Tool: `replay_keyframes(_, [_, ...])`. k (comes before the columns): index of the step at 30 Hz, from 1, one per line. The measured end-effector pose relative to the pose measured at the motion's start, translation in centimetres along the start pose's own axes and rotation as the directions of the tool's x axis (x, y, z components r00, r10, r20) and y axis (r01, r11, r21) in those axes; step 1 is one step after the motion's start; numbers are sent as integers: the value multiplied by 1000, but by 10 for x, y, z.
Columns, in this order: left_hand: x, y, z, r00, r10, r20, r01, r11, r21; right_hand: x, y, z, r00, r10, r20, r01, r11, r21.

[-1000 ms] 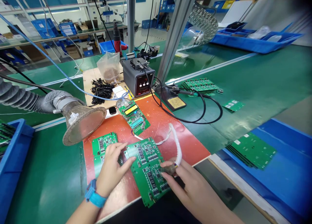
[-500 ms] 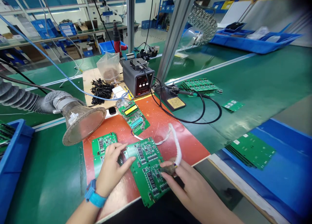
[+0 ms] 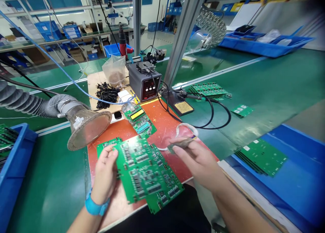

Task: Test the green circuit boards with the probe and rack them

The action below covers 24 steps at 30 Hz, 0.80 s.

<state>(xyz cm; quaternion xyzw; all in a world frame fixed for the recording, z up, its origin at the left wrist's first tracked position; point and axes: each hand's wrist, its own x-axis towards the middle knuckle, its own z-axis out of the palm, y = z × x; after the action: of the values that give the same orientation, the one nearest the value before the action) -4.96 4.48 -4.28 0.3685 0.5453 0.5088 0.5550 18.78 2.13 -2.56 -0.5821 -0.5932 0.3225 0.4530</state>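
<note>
My left hand (image 3: 105,170), with a blue band at the wrist, pinches the left edge of a green circuit board (image 3: 134,173). That board is tilted and blurred, and it overlaps another circuit board (image 3: 170,182) just behind it to the right. Between the thumb and fingers of my right hand (image 3: 200,160) is a taped pin probe (image 3: 180,144), raised off the boards. A white wrapped cable (image 3: 188,125) runs from it. Farther back on the red mat lies a programmer board (image 3: 139,119) with a yellow display and a teal socket.
A fume extraction hood (image 3: 88,130) stands at the left, beside a blue bin (image 3: 15,165) of boards. Behind are a soldering station (image 3: 144,82) and an iron stand (image 3: 181,108). More circuit boards (image 3: 261,157) lie in a blue tray at the right.
My left hand has lifted a circuit board up and left, uncovering another board behind it. My right hand has drawn the probe up and away from the board surface.
</note>
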Motion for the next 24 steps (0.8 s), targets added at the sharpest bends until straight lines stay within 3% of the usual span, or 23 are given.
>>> replay_keyframes(4, [19,16,-22,965,59,-255,-34,994,102,9,8,20,990,12,140,-14,1000,11])
replay_keyframes(6, [29,16,-34,944,113,-310,-48,977,208,10,10,26,980,3,198,5,999,-39])
replay_keyframes(10, [41,7,-51,930,235,-282,-94,896,435,11,9,30,965,1,263,43,986,-160])
replay_keyframes(14, [46,0,-56,927,296,-230,-107,797,594,12,7,30,957,-3,291,70,973,-221])
replay_keyframes(24, [48,-5,-58,937,298,-180,-112,747,655,10,0,31,950,28,312,71,951,-302])
